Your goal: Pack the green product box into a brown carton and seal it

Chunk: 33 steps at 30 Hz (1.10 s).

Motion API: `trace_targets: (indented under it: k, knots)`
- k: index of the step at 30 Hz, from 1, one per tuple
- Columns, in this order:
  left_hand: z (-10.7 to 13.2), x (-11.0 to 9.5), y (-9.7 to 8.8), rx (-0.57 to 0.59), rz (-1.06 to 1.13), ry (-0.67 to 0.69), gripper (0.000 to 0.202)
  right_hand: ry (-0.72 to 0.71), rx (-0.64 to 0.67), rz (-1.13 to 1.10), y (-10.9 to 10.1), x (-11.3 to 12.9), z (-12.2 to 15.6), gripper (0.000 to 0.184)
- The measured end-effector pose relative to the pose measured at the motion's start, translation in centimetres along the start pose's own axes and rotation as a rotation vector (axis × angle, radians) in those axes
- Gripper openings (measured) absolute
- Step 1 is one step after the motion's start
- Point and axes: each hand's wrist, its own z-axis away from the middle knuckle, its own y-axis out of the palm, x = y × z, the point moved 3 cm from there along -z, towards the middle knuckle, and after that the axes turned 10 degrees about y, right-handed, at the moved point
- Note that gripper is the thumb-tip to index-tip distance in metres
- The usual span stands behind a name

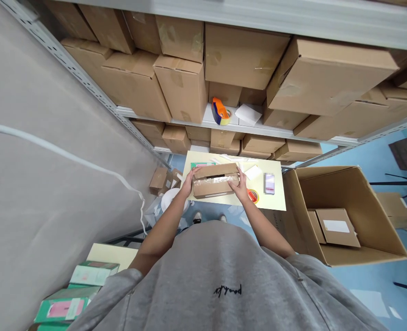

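Observation:
Between my two hands is a brown cardboard box (pixel 214 187), with a strip of shiny clear tape along its side and a dark slot in the middle of the tape. My left hand (pixel 188 180) grips its left end, fingers over the upper corner. At the opposite end, my right hand (pixel 239 186) clasps the box with the thumb on the taped side. Close to my right hand, an orange tape dispenser (pixel 252 196) lies on the pale yellow table (pixel 275 201). A phone (pixel 269 183) and a white paper slip (pixel 253 172) lie farther right.
Shelves (pixel 196 125) packed with cardboard boxes rise ahead, holding another orange tape dispenser (pixel 220 111). At right stands a large open carton (pixel 298 220) with smaller boxes inside. Green-and-white boxes (pixel 94 273) are stacked at lower left. A white bin (pixel 170 198) stands left of the table.

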Motion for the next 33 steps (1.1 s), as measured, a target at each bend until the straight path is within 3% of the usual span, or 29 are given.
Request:
trace_targets:
  k: [2,4,10,13,17,20,24,33]
  knots:
    - [0.4,0.7,0.1,0.085,-0.082,0.033,0.051,-0.042,0.019,0.032,0.2,-0.5,-0.4,0.068]
    - [0.7,1.7,0.3,0.098,-0.207,0.082,0.061,-0.066,0.026,0.044,0.4,-1.2,-0.7,0.058]
    - [-0.5,3.7,1.8,0.093,-0.306,0.15,0.055,-0.066,-0.016,0.029,0.1,-3.3,-0.8,0.051]
    - [-1.0,4.5,1.4,0.123,-0.325,0.153,0.052,-0.06,-0.046,0.045,0.7,-3.9,-1.1,0.05]
    - [0.9,6.3,-0.3,0.102,-0.4,0.055,0.05,-0.012,0.056,0.119,3.1,-5.0,-0.7,0.05]
    - [3.1,7.2,-0.5,0.105,-0.467,0.01,0.052,0.003,0.064,0.127,4.4,-6.2,0.8,0.053]
    - [3.4,7.3,0.7,0.107,-0.52,0.043,0.056,-0.002,0.034,0.148,4.3,-6.9,1.6,0.055]
    - [1.5,6.3,2.6,0.095,-0.649,-0.016,0.057,0.077,0.059,0.297,3.2,-7.6,-0.5,0.058]
